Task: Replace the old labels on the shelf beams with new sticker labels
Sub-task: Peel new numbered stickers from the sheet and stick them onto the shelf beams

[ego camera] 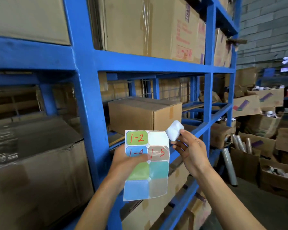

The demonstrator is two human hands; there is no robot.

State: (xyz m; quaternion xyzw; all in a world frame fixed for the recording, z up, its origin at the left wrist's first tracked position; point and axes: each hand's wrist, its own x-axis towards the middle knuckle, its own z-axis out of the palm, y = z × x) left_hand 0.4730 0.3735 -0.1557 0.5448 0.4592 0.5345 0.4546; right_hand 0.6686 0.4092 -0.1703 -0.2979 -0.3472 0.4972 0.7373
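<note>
Your right hand [189, 149] pinches a peeled white sticker [174, 130]; your left hand [128, 161] grips the colourful paper label sheet [146, 165]. Next, I think, press it flat on the blue metal shelf beam [156, 63].

Two bare forearms reach into view from the bottom edge, with no sleeves, gloves, watch or wristband visible on either. The left hand [130, 161] and right hand [190, 149] are uncovered, with short, unpainted fingernails showing at the right hand's fingertips [174, 143].
</note>
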